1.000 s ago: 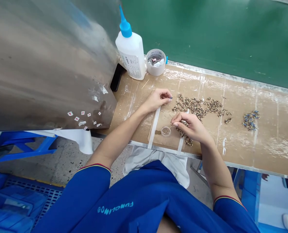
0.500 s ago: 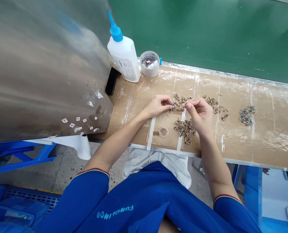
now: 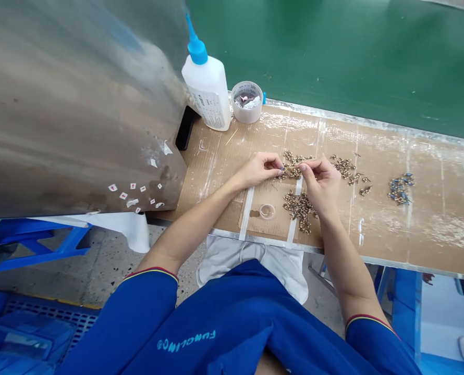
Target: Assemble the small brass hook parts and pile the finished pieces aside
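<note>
My left hand (image 3: 261, 169) is closed in a pinch on a tiny metal piece with some blue on it, mostly hidden by the fingertips. Opposite it, my right hand (image 3: 321, 182) pinches a thin wooden stick, like a toothpick (image 3: 295, 167), whose tip points at that piece. Behind the fingers lies a pile of small brass-coloured metal pieces (image 3: 292, 156). A second pile of the same pieces (image 3: 300, 211) is just below my hands. Left of that pile stands a small round clear cup (image 3: 267, 211).
A white bottle with a blue nozzle (image 3: 208, 94) stands beside a tape roll (image 3: 237, 112) holding scraps. A black phone-like object (image 3: 185, 127) and a loose stick (image 3: 231, 136) lie nearby. More pieces (image 3: 345, 166) and a blue-marked group (image 3: 400, 188) are at right. A metal panel (image 3: 79, 104) rises at left.
The camera view has shifted slightly, so the bench items sit a little further right. My hands keep the same pinches, fingertips close together, with only slight movement.
</note>
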A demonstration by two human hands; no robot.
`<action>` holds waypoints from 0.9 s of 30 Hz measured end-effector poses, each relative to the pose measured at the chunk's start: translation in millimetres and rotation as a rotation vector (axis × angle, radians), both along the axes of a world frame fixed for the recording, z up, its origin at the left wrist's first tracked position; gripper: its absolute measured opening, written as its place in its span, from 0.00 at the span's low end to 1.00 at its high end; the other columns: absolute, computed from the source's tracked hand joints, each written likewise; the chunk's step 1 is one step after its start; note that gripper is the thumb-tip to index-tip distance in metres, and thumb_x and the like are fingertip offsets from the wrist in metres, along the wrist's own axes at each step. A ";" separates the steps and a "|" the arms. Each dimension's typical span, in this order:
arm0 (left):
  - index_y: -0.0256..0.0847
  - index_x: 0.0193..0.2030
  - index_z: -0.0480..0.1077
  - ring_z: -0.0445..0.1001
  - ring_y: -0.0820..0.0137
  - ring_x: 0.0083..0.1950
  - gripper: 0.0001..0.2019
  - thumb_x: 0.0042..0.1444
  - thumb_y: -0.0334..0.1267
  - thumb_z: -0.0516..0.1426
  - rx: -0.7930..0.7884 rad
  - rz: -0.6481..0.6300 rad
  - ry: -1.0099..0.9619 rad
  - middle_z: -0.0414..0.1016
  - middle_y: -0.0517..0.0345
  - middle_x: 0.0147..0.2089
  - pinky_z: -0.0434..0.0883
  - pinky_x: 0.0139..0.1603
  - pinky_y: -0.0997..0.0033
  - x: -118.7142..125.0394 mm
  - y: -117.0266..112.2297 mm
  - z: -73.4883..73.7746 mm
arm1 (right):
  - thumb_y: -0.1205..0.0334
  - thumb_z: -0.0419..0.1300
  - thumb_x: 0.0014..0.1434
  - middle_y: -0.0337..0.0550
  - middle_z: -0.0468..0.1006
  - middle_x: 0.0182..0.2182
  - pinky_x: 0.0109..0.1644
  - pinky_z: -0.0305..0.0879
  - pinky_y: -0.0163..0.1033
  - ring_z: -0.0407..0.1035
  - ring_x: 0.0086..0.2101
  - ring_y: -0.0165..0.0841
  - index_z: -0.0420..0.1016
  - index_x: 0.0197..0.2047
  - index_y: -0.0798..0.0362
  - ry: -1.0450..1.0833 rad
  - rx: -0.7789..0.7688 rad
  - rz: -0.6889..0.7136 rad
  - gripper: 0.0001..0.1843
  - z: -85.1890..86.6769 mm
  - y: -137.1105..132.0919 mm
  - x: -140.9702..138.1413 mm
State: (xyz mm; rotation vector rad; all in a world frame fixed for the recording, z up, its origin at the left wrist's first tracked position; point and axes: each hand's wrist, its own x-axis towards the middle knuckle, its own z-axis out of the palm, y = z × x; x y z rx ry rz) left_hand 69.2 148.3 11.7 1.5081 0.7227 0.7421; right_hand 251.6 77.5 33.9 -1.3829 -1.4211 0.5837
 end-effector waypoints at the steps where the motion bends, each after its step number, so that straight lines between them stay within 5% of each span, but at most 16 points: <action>1: 0.34 0.30 0.73 0.70 0.76 0.31 0.02 0.52 0.29 0.63 0.002 0.002 0.000 0.75 0.60 0.29 0.68 0.37 0.74 -0.1 -0.1 0.4 | 0.44 0.63 0.64 0.41 0.81 0.31 0.40 0.72 0.42 0.76 0.34 0.35 0.77 0.34 0.49 0.000 0.000 -0.002 0.17 -0.3 0.1 -0.2; 27: 0.36 0.30 0.73 0.69 0.75 0.31 0.02 0.51 0.29 0.62 0.002 -0.016 0.022 0.74 0.60 0.29 0.67 0.37 0.72 -0.7 1.2 0.4 | 0.41 0.62 0.62 0.42 0.81 0.32 0.42 0.72 0.45 0.76 0.35 0.36 0.75 0.33 0.48 -0.026 -0.039 0.025 0.19 -2.3 1.4 -1.9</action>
